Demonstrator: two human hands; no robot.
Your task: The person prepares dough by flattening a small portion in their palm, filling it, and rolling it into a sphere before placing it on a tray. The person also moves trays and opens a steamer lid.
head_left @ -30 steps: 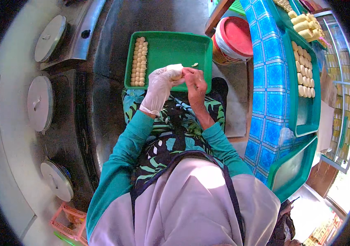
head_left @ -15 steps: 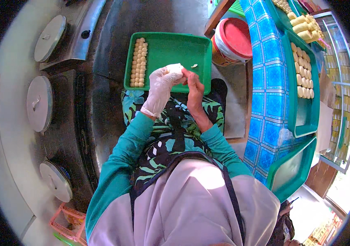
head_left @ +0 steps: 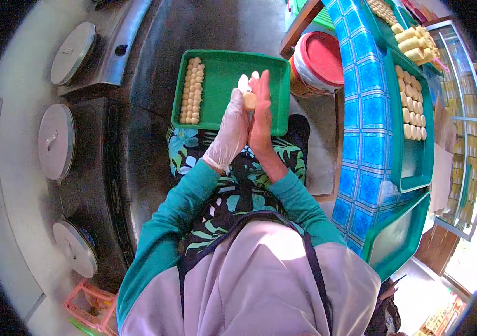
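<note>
My left hand (head_left: 230,124), in a thin whitish glove, and my bare right hand (head_left: 261,120) face each other palm to palm above my lap. Between them sits a pale round dough ball (head_left: 249,101), held from both sides. My fingers point away from me, stretched out over a green tray (head_left: 221,73) resting at my knees. Along its left side lie tight rows of small pale dough balls (head_left: 192,89). The fingers hide part of the tray's right half.
Right stands a table with a blue checked cloth (head_left: 360,129), bearing a green tray of larger pale rounds (head_left: 410,106) and another green tray (head_left: 398,235). A red-lidded bucket (head_left: 321,59) is beyond my tray. Round metal lids (head_left: 56,143) line the dark stove at left.
My hands went from pinching a pale piece at the fingertips to lying palm to palm with a dough ball between them. The small scrap in the tray is no longer visible.
</note>
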